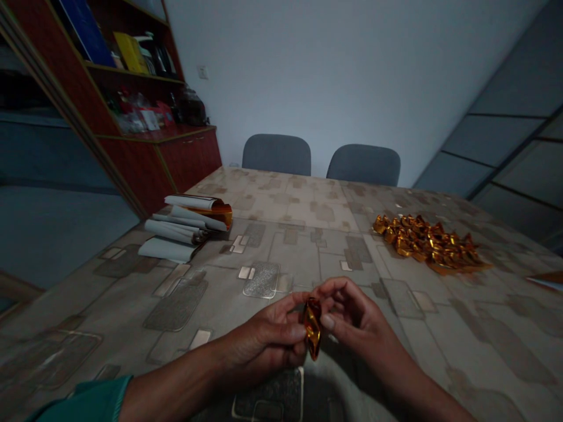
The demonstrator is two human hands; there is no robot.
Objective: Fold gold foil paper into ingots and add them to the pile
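A small folded piece of shiny gold foil paper point(312, 328) stands upright between my two hands, above the near part of the table. My left hand point(275, 334) pinches its left side between thumb and fingers. On the other side, my right hand point(349, 310) has its thumb and curled fingers at the piece's upper right edge. Far to the right lies a pile of folded gold foil pieces point(426, 240). Rolled and curved sheets point(176, 228), pale outside and gold inside, are stacked at the left of the table.
The table point(303, 252) has a patterned cover. Two grey chairs point(276, 153) point(365, 164) stand at its far side by the wall. A red-brown cabinet point(189, 155) with items on its shelves is at the back left. Another sheet point(548, 279) lies at the right edge.
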